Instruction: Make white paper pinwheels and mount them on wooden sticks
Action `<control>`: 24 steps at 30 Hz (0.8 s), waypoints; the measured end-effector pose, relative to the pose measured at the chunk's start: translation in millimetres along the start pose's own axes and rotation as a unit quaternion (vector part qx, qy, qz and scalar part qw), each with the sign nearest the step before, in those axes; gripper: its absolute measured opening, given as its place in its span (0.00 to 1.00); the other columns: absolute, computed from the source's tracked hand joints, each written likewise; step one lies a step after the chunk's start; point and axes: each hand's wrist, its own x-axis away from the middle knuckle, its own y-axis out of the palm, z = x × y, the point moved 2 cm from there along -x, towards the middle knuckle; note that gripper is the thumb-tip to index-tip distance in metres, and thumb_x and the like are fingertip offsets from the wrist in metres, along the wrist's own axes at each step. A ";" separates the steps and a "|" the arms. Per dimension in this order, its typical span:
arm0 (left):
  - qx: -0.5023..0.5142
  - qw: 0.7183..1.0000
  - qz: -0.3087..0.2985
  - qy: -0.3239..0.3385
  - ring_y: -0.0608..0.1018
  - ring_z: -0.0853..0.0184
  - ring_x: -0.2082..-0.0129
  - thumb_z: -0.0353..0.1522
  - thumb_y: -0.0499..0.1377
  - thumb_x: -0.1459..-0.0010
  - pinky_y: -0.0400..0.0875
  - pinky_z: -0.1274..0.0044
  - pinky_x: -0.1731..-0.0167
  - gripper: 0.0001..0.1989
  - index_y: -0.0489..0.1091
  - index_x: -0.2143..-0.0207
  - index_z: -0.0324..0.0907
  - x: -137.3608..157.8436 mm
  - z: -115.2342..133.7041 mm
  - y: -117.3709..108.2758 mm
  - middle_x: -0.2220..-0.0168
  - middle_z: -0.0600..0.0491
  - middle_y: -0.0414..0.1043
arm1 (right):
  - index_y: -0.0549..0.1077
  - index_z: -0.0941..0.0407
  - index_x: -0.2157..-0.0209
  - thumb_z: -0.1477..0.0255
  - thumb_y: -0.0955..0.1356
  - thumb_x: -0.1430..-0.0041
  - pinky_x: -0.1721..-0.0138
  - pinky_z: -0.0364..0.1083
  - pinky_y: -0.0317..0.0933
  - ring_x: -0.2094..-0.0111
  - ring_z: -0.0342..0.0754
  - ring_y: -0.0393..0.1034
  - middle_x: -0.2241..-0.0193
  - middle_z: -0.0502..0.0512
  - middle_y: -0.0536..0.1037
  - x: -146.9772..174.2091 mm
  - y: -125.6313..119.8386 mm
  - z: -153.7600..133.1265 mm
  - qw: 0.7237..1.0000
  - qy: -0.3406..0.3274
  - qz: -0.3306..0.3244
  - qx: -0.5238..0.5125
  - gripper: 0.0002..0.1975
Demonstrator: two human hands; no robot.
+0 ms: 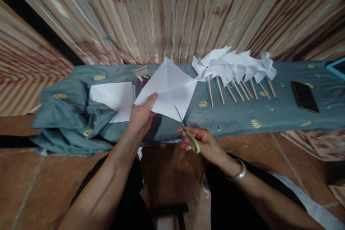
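A square sheet of white paper [172,84] with crease lines is held up, one corner toward me. My left hand [142,115] pinches its left corner, thumb on top. My right hand [203,142] is closed around the green handles of a pair of scissors [192,140]. The scissors' blade lies over the paper near its lower corner; whether the second blade is beneath the sheet is hidden. Left of the paper lies a stack of white sheets [113,97], partly covered by cloth. An open small box [144,78] of shiny metal pieces sits behind my left hand.
Several white paper pinwheels [229,66] on wooden sticks lie in a row at the back right of the cloth-covered table [172,133]. Farther right are a dark phone [304,96] and a blue-edged object [336,69]. A curtain [172,18] hangs behind the table.
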 end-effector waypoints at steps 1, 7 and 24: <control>-0.002 1.000 -0.002 -0.002 0.78 0.55 0.52 0.27 0.71 0.60 0.70 0.65 0.46 0.17 0.76 0.64 0.37 0.5 -0.3 0.2 0.64 0.48 0.81 | 0.76 0.56 0.58 0.61 0.73 0.47 0.75 0.40 0.64 0.78 0.38 0.68 0.77 0.47 0.75 0.0 0.1 -0.3 1.000 -0.001 0.000 0.001 0.18; -0.007 1.000 0.010 -0.015 0.78 0.55 0.51 0.26 0.70 0.60 0.70 0.65 0.46 0.17 0.76 0.64 0.35 3.9 -1.6 2.4 0.63 0.46 0.80 | 0.76 0.55 0.58 0.61 0.74 0.47 0.75 0.39 0.65 0.77 0.38 0.68 0.76 0.47 0.75 -0.2 0.3 -1.7 1.000 -0.003 0.001 0.001 0.18; -0.005 1.000 0.011 -0.020 0.78 0.56 0.51 0.26 0.70 0.59 0.72 0.67 0.48 0.16 0.76 0.64 0.35 3.6 -3.8 1.4 0.61 0.45 0.80 | 0.74 0.56 0.57 0.61 0.74 0.48 0.75 0.39 0.64 0.78 0.37 0.68 0.76 0.46 0.76 -0.4 0.2 -0.2 1.000 0.008 -0.002 -0.020 0.19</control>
